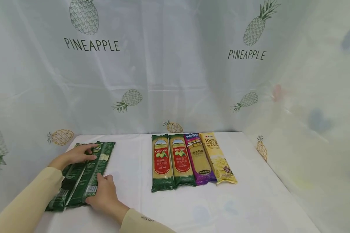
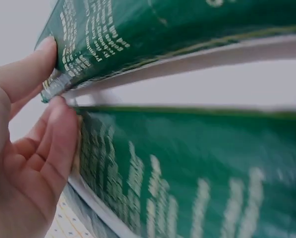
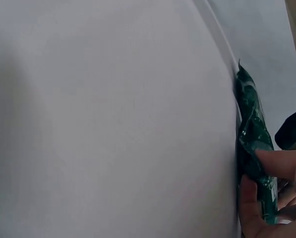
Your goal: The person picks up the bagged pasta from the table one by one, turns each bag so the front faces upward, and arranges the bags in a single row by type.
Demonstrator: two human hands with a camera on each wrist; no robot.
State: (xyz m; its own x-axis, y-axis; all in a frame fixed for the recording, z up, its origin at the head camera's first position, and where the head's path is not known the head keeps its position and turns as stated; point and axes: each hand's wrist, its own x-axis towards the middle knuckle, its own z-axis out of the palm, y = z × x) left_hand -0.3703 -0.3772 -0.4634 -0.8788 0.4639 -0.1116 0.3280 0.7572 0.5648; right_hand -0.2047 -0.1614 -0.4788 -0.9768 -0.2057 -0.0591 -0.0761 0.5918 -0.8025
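Note:
Two green pasta packets lie side by side at the left of the table, printed backs up: the left packet point(image 1: 69, 183) and the right packet point(image 1: 91, 173). My left hand point(image 1: 75, 154) reaches across the left packet and holds the far part of the right one. In the left wrist view, the left thumb point(image 2: 36, 62) presses a green packet's end point(image 2: 88, 34), fingers bent close below. My right hand point(image 1: 104, 193) grips the right packet's near right edge. The right wrist view has thumb and fingers pinching the green wrapper point(image 3: 252, 119); part of that hand is cut off.
Mid-table lies a row, fronts up: two green-and-red Olivoilà spaghetti packets point(image 1: 162, 161), a purple-ended pasta packet point(image 1: 199, 158) and a yellow pasta packet point(image 1: 218, 158). White cloth covers the table point(image 1: 128, 174). A pineapple-print curtain point(image 1: 175, 64) rises behind it.

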